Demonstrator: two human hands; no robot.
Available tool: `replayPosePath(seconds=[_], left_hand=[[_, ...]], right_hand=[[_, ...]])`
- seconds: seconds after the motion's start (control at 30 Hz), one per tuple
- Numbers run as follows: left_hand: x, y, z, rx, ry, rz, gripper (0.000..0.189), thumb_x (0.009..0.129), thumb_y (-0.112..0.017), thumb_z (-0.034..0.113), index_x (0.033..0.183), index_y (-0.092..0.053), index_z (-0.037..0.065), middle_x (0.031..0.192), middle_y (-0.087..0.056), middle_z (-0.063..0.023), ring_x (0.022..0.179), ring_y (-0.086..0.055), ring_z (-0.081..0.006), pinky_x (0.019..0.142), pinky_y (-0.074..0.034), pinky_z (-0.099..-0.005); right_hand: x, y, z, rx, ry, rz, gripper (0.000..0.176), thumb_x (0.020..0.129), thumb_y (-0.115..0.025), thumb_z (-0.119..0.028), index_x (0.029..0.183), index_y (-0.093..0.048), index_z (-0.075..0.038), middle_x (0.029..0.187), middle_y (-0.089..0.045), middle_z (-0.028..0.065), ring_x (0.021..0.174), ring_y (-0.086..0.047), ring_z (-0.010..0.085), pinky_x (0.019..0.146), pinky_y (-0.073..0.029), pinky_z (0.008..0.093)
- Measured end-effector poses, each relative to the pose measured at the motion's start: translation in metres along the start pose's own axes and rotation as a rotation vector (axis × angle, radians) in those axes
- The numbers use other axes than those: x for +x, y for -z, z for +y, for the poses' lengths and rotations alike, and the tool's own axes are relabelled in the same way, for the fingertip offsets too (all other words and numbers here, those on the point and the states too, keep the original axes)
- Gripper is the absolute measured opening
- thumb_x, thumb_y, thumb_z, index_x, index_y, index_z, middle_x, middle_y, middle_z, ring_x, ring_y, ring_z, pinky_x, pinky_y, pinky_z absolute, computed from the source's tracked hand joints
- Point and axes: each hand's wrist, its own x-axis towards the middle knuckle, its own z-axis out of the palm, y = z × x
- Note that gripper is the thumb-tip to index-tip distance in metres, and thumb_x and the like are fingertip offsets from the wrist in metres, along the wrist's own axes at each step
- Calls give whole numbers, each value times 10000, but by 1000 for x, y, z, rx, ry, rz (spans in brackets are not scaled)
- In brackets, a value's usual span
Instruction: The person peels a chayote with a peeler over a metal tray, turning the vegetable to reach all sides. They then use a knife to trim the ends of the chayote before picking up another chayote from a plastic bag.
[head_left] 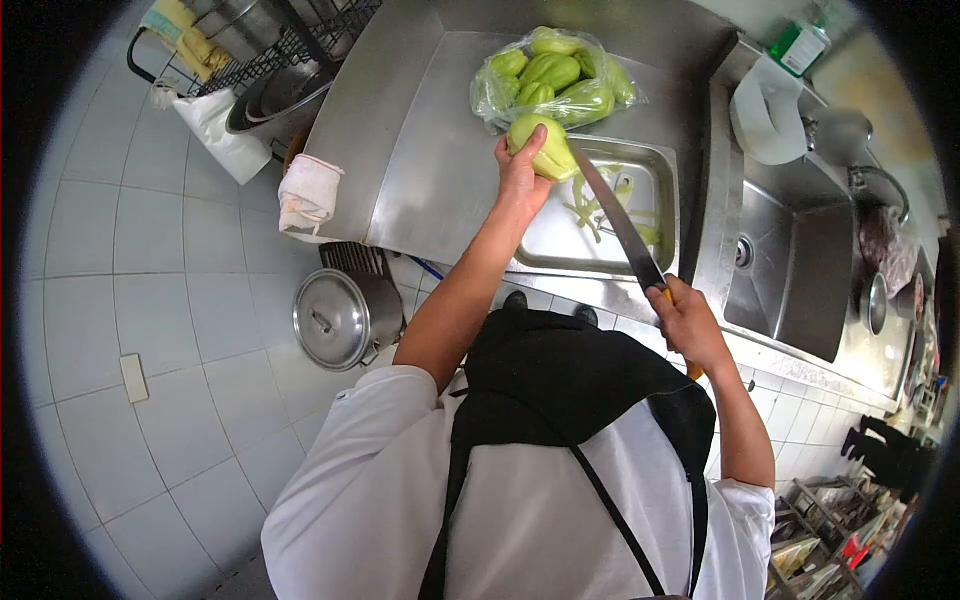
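Observation:
My left hand point(522, 172) is wrapped round a pale green chayote point(548, 150), raised over the near side of a plastic bag point(490, 98) of chayotes. In my right hand point(686, 322) is a long knife point(622, 222), gripped by its yellow-orange handle. Its blade slants up to the left, the tip end right at the side of the chayote. Below the blade lies a shallow steel tray point(560, 258), with strips of green peel point(590, 208) on its bottom.
Right of the tray is a steel sink point(790, 270) with a faucet point(880, 185). A lidded steel pot point(335, 318) stands low on the left. A folded cloth point(308, 195) lies on the counter's left edge. A green-labelled bottle point(800, 45) stands at the back right.

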Motion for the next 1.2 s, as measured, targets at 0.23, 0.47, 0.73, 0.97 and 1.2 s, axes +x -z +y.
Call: replayPosePath(seconds=[0.23, 0.47, 0.73, 0.97, 1.2], left_hand=[[-3, 0, 1, 44, -72, -26, 863, 774, -805, 44, 1408, -229, 146, 1311, -431, -112, 1204, -487, -295, 937, -501, -525], [-10, -3, -1, 68, -115, -23, 864, 759, -799, 25, 1409, -239, 133, 1292, -443, -103, 1193, -494, -274, 963, -490, -464], [-14, 6, -18, 70, -146, 75, 814, 742, -792, 8, 1364, -279, 116, 1266, -460, -102, 1149, -528, -267, 930, -511, -430], [-10, 18, -17, 135, -52, 136, 800, 737, -806, 39, 1345, -292, 115, 1234, -485, -118, 1114, -556, -294, 878, -533, -482], [-11, 26, -6, 100, 162, 80, 775, 781, -802, 159, 1372, -299, 145, 1264, -496, -133, 1137, -553, -346, 859, -509, -604]], right_hand=[[-16, -21, -14, -331, 191, 259, 227, 977, -545, -208, 912, -537, 10, 664, -604, 266, 674, -612, 476, 659, -476, 542], [-17, -34, -6, -472, 192, 318, 199, 963, -540, -198, 922, -528, -3, 642, -614, 266, 633, -624, 482, 616, -509, 562], [-8, -57, 1, -765, 69, 374, 67, 922, -486, -100, 933, -483, -34, 654, -652, 227, 624, -674, 423, 572, -550, 516], [-11, -41, -7, -741, 60, 332, 134, 944, -498, -154, 987, -514, -29, 686, -657, 241, 657, -671, 438, 626, -551, 531], [-28, -27, -12, -577, 86, 326, 187, 958, -528, -202, 956, -549, -16, 684, -639, 270, 677, -648, 475, 651, -522, 564]])
